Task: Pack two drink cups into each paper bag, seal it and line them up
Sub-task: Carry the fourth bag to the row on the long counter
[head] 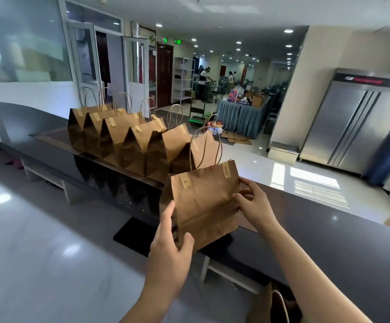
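A sealed brown paper bag [204,201] with two sticker strips at its top stands on the dark counter [317,241], at the near end of a row of several sealed paper bags [128,141]. My left hand [171,243] grips its lower left corner, thumb on the front face. My right hand [253,203] holds its right edge with curled fingers. The bag's twisted handles stand upright. No drink cups are visible; the bag's contents are hidden.
Another paper bag with a handle [275,306] sits at the bottom edge below the counter. A steel refrigerator [361,127] stands at the right. People work at a draped table [240,115] far back. Shiny floor lies to the left.
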The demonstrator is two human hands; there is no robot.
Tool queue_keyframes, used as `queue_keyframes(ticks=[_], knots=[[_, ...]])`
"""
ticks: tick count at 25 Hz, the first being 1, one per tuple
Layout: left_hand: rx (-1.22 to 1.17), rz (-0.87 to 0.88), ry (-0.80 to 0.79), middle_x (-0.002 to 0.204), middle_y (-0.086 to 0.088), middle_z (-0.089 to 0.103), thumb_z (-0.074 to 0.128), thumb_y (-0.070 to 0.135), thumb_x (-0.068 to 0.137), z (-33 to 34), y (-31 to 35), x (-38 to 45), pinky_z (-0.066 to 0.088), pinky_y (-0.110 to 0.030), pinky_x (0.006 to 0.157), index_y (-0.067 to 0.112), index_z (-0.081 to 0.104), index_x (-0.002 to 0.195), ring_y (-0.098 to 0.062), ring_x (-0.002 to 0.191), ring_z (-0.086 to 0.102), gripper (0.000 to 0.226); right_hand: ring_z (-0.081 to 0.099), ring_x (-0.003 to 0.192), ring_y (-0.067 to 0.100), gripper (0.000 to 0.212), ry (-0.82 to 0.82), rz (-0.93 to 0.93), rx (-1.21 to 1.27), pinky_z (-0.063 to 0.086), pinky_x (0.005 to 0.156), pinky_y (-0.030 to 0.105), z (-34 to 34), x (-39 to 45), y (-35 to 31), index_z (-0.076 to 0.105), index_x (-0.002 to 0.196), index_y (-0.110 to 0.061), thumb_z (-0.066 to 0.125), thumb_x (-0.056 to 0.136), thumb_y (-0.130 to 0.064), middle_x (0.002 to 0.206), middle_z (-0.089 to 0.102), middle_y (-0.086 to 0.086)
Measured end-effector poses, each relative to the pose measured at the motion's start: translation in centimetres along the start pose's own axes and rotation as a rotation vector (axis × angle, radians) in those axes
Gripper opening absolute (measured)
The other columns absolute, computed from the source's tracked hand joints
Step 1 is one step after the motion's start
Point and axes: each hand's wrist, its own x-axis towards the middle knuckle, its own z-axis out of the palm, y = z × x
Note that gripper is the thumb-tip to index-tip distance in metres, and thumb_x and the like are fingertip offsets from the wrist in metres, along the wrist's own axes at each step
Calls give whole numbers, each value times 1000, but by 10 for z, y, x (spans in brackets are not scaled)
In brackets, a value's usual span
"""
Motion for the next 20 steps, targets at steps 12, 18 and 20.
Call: queue_keyframes(ticks=[12,18,20], knots=[[-17,83,-366,160,32,4,57,27,98,49,-18,22,20,-16,112,72,-5,143,31,129,2,88,54,131,19,73,-49,52,-71,47,105,37,14,33,27,32,157,-31,68,95,-20,149,51,-4],[20,87,-473,167,16,-5,55,32,99,67,-15,52,32,-46,120,72,-9,142,-8,152,10,88,59,117,12,55,-112,35,-112,56,96,37,21,34,33,42,149,-35,64,98,-30,133,58,-7],[28,95,-493,167,17,-7,56,31,99,72,-19,63,34,-45,119,72,-9,142,-8,153,9,88,60,115,12,49,-116,55,-86,57,96,41,23,36,35,44,145,-39,61,100,-35,124,59,-13]])
